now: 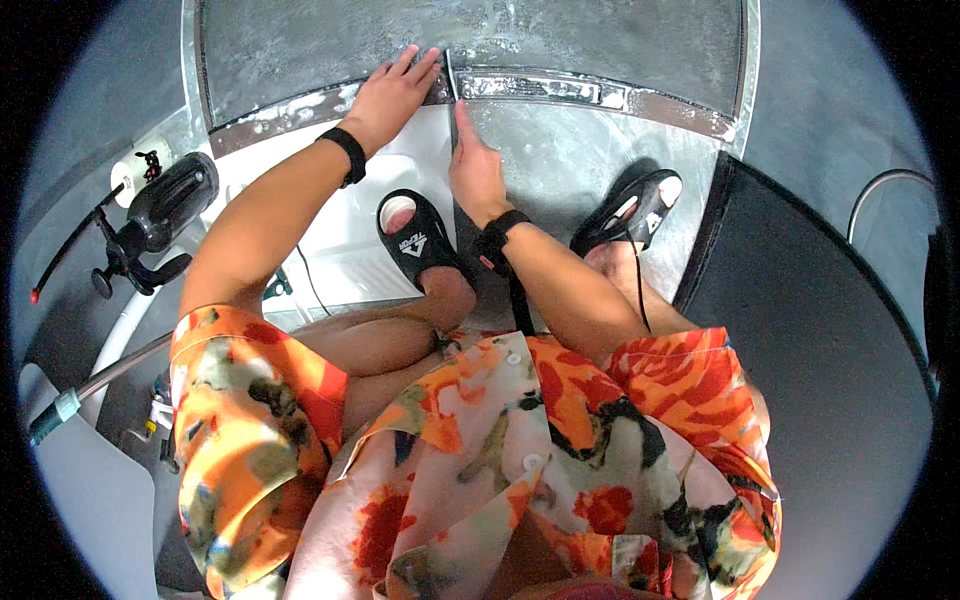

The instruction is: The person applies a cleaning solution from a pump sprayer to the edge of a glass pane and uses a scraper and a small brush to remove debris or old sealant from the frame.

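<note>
My left hand (392, 100) lies with its fingers stretched out on the left part of a dark strip (290, 112) on the floor, which is smeared with white foam. My right hand (477, 178) is just right of it, index finger stretched forward and the other fingers curled in. A thin, pale stick-like thing (452, 75) runs from that fingertip across the strip; its lower end is hidden by the hand. To the right, a long slotted metal piece (545, 88) sits along the strip, wet and foamy.
Black slides (415, 240) are on my feet, one on a white panel. At left are a black spray bottle (180, 205), a white roll-shaped thing (140, 170) and a metal pole (120, 365). A dark panel (800, 370) stands at right, beside a curved hose (880, 185).
</note>
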### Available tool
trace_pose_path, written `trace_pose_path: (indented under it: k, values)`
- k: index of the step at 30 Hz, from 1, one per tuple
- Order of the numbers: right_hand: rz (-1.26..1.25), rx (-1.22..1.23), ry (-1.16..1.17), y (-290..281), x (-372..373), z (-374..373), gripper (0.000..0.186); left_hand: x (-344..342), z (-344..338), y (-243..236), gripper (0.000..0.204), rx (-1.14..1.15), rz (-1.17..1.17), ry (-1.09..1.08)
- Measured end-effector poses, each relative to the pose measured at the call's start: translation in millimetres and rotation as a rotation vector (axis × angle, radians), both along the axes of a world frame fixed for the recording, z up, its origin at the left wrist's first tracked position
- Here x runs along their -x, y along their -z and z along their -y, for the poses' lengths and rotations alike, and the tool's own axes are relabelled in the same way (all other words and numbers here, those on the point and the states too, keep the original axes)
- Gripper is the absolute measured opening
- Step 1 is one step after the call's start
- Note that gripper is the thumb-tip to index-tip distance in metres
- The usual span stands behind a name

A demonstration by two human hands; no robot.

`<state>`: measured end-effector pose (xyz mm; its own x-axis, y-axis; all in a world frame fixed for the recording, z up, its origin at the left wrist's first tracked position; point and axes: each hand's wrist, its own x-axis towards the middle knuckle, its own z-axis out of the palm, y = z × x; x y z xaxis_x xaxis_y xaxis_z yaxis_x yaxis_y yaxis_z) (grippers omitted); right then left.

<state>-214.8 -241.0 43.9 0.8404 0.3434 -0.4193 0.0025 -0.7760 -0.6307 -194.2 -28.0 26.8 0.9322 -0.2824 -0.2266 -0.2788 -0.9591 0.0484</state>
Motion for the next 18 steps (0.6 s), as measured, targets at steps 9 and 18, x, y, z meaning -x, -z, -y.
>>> trace_pose_path:
  k: [9,18]
  values:
    - [0.118,0.190,0.186,-1,-62,111,0.064,6,-2,4,0.062,0.017,-0.002,-0.037]
    - [0.017,0.133,-0.032,11,-21,51,0.069,3,6,1,0.063,-0.013,-0.022,-0.036]
